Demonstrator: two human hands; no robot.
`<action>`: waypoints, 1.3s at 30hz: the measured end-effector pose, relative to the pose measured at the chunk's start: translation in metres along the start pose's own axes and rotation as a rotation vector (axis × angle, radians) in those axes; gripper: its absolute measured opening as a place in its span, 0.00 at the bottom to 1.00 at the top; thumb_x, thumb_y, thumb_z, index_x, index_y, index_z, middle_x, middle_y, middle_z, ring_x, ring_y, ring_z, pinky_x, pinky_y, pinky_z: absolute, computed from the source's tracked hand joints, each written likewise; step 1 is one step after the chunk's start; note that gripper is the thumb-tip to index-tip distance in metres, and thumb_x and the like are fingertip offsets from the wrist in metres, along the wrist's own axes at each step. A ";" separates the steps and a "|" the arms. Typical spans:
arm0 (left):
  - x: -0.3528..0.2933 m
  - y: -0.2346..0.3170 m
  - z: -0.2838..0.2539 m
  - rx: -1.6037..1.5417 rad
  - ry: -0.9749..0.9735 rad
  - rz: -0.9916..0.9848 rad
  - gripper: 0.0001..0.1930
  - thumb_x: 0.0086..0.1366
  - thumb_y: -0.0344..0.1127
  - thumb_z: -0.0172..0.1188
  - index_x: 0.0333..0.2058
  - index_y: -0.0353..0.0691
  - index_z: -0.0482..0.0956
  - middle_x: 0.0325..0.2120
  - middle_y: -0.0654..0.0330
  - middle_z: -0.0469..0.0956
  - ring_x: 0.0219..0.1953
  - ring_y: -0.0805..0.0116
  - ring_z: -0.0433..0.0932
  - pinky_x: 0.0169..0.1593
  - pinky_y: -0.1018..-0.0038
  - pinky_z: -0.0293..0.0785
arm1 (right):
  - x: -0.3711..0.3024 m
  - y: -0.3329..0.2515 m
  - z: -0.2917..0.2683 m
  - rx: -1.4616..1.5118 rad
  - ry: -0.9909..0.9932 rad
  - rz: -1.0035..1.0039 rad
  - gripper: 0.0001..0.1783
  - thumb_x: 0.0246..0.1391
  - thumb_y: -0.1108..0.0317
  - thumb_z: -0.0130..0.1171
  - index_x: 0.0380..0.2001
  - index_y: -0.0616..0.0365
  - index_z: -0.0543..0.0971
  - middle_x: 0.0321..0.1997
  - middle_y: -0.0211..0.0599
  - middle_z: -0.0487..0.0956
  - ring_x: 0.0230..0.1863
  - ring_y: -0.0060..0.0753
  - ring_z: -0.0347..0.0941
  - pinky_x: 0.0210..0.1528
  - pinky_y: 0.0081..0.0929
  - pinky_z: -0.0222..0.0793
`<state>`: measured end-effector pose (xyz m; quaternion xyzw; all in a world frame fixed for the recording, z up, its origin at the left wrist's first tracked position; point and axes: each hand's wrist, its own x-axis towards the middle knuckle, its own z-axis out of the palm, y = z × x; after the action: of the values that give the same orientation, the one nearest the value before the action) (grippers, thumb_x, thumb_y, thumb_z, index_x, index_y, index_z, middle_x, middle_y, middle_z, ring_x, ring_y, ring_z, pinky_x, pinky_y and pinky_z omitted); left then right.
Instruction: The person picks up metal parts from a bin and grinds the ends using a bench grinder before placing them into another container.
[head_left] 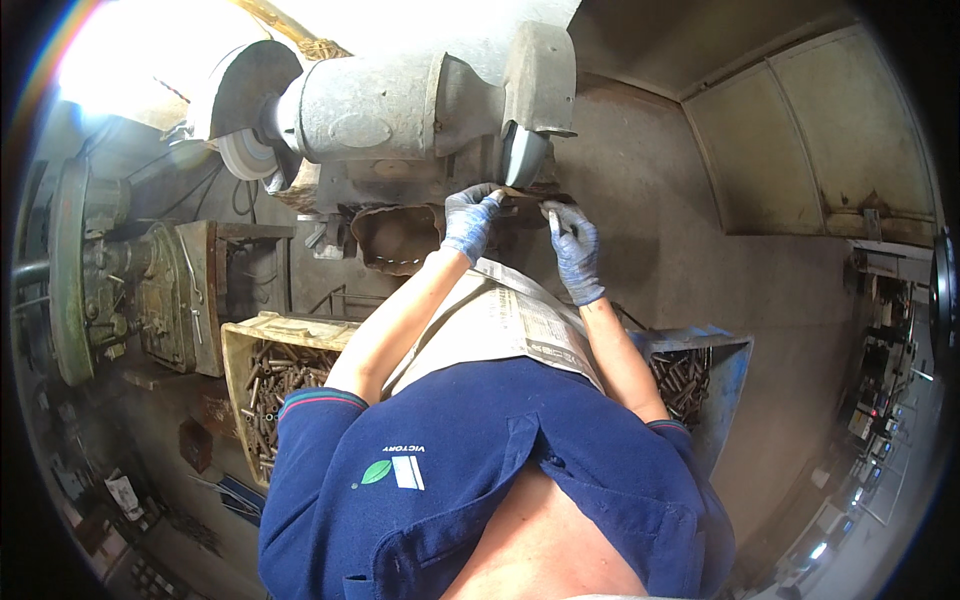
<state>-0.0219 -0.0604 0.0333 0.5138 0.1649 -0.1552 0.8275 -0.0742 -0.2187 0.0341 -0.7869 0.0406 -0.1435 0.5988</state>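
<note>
My left hand (pixel 470 222), in a blue-and-grey work glove, is closed with its fingertips just below the right wheel (pixel 525 158) of a grey double-ended grinder (pixel 370 105). My right hand (pixel 576 255), gloved alike, is raised to the right of that wheel, its fingers curled and pinched together. A thin brownish strip (pixel 522 193) runs between the two hands under the wheel; whether it is a workpiece or part of the grinder's rest I cannot tell. Whatever sits in the fingertips is too small to make out. A pale apron (pixel 500 320) covers my lap.
Bins of small brown metal rods flank me: a yellowish bin (pixel 237 370) at left, a blue-edged bin (pixel 735 385) at right. A rusty, open-mouthed container (pixel 358 240) hangs below the grinder. The left wheel (pixel 247 155) is partly exposed. Another machine (pixel 150 290) stands far left.
</note>
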 end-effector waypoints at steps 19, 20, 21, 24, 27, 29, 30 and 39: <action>0.012 -0.004 0.000 -0.007 0.017 -0.022 0.03 0.58 0.24 0.57 0.29 0.29 0.78 0.24 0.56 0.79 0.22 0.70 0.77 0.27 0.77 0.76 | 0.005 0.010 0.005 0.016 0.045 0.142 0.08 0.51 0.68 0.60 0.26 0.63 0.80 0.21 0.26 0.75 0.26 0.14 0.65 0.30 0.21 0.63; 0.014 -0.008 0.000 -0.037 0.009 -0.028 0.03 0.58 0.25 0.59 0.29 0.30 0.78 0.24 0.56 0.79 0.21 0.71 0.77 0.27 0.78 0.74 | 0.006 0.012 0.002 0.023 0.030 0.153 0.08 0.52 0.68 0.60 0.25 0.63 0.79 0.20 0.24 0.73 0.25 0.14 0.63 0.29 0.21 0.62; 0.016 -0.010 -0.001 -0.040 0.008 -0.030 0.03 0.58 0.25 0.58 0.28 0.30 0.78 0.23 0.56 0.79 0.21 0.71 0.77 0.27 0.78 0.74 | 0.007 0.015 0.001 0.029 0.020 0.165 0.09 0.52 0.68 0.60 0.24 0.64 0.79 0.19 0.23 0.71 0.25 0.13 0.61 0.28 0.21 0.61; 0.023 -0.014 -0.009 0.012 0.029 -0.019 0.03 0.58 0.25 0.58 0.28 0.31 0.78 0.23 0.57 0.79 0.20 0.71 0.76 0.25 0.78 0.73 | 0.007 0.022 0.008 0.050 0.015 0.150 0.09 0.52 0.68 0.60 0.24 0.64 0.79 0.17 0.22 0.68 0.24 0.13 0.57 0.26 0.22 0.58; 0.014 0.010 -0.012 0.244 0.093 -0.043 0.03 0.58 0.23 0.57 0.29 0.28 0.78 0.22 0.59 0.77 0.22 0.72 0.75 0.28 0.76 0.77 | 0.007 0.032 0.021 0.131 -0.030 0.171 0.09 0.52 0.68 0.60 0.27 0.64 0.80 0.20 0.25 0.74 0.26 0.13 0.63 0.30 0.21 0.63; 0.011 0.018 -0.017 0.119 0.111 -0.048 0.03 0.58 0.23 0.56 0.29 0.28 0.77 0.21 0.60 0.77 0.22 0.72 0.75 0.28 0.76 0.76 | 0.006 0.020 0.034 0.209 -0.026 0.168 0.08 0.52 0.68 0.60 0.30 0.63 0.81 0.25 0.28 0.78 0.29 0.16 0.68 0.34 0.20 0.65; 0.010 0.020 -0.021 0.056 0.121 -0.050 0.03 0.58 0.23 0.56 0.29 0.28 0.77 0.21 0.60 0.77 0.22 0.72 0.75 0.28 0.76 0.76 | 0.006 0.016 0.038 0.248 -0.025 0.167 0.08 0.52 0.68 0.60 0.31 0.63 0.81 0.27 0.30 0.80 0.30 0.17 0.70 0.36 0.20 0.67; 0.019 0.012 -0.055 0.041 0.080 0.054 0.04 0.59 0.25 0.57 0.31 0.30 0.78 0.25 0.59 0.79 0.24 0.76 0.75 0.31 0.81 0.72 | 0.002 0.008 0.052 0.278 -0.116 0.063 0.08 0.50 0.74 0.58 0.35 0.62 0.80 0.35 0.37 0.81 0.40 0.25 0.74 0.45 0.23 0.67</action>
<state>-0.0061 -0.0072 0.0118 0.5405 0.1807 -0.1157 0.8135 -0.0572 -0.1731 0.0141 -0.7016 0.0103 -0.0832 0.7076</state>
